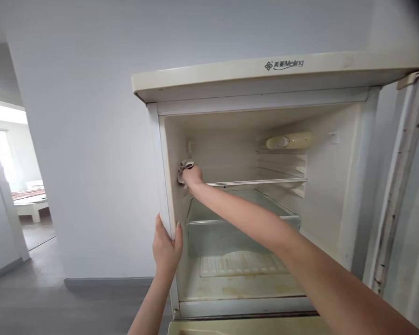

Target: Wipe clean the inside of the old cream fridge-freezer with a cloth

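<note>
An old cream refrigerator (209, 77) stands with its upper compartment uncovered. My right hand (192, 175) reaches deep inside and presses a crumpled greyish cloth (181, 171) against the left inner wall (176, 139), just above the level of the upper shelf (258, 180). Its fingers are closed round the cloth and partly hidden by it. Lower down, my left hand (168, 244) grips the left edge of the refrigerator frame (167, 223), thumb on the inner side and fingers wrapped round the outside.
The refrigerator door (401, 195) hangs wide at the right. A glass shelf (237, 207) sits above a stained compartment floor (237, 286). A yellowish lamp housing (289, 141) is at the upper right inside. At far left, a doorway shows a bed (30, 197).
</note>
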Demonstrator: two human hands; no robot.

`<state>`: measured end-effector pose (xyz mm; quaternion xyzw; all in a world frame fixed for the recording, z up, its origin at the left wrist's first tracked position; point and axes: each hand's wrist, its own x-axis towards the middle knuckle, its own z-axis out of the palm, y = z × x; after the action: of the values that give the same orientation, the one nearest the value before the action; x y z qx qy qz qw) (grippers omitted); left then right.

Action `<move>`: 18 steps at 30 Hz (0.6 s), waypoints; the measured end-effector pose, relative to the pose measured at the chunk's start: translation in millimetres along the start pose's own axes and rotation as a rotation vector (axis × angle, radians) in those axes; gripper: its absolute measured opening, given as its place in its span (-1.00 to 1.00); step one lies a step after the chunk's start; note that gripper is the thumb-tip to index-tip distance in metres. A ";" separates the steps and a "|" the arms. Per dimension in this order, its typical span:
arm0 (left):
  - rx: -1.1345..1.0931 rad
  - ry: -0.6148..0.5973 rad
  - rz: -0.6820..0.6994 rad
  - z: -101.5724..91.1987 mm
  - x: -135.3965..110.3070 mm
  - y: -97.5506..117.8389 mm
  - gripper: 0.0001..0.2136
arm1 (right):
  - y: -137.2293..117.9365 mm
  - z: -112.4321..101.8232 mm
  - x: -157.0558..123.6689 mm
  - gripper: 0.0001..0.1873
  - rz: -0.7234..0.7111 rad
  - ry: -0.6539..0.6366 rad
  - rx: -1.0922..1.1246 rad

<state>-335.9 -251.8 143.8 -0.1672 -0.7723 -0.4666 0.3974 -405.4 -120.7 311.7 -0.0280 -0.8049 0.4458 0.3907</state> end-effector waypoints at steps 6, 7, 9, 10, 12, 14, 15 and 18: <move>0.019 -0.017 -0.019 -3.2 1.3 2.8 -0.31 | -5.7 -99.7 -8.0 -0.72 0.130 0.105 0.214; 0.026 -0.021 -0.025 -3.6 1.4 3.7 -0.31 | -3.0 -121.9 -7.7 -0.73 0.079 0.206 0.208; 0.043 -0.025 -0.046 -4.6 1.3 5.4 -0.30 | 5.3 -165.9 -7.1 -0.71 -0.110 0.418 0.014; 0.050 -0.028 -0.057 -5.0 1.1 6.2 -0.30 | 10.7 -186.6 -6.7 -0.68 -0.226 0.510 -0.129; 0.058 -0.040 -0.079 -5.8 0.8 7.5 -0.29 | 23.1 -223.4 -4.9 -0.64 -0.494 0.564 -0.460; 0.063 -0.044 -0.095 -6.6 0.6 8.6 -0.29 | 37.5 -253.4 0.2 -0.63 -0.697 0.443 -0.813; 0.063 -0.042 -0.101 -6.9 0.6 9.1 -0.29 | 45.3 -265.9 4.6 -0.62 -0.762 0.327 -0.976; 0.051 -0.035 -0.123 -8.3 1.3 12.1 -0.28 | 70.8 -293.0 25.3 -0.57 -0.846 -0.117 -1.328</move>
<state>-325.3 -252.9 154.0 -0.1173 -0.7995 -0.4673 0.3587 -252.8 135.7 361.7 0.0765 -0.8642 -0.3139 0.3856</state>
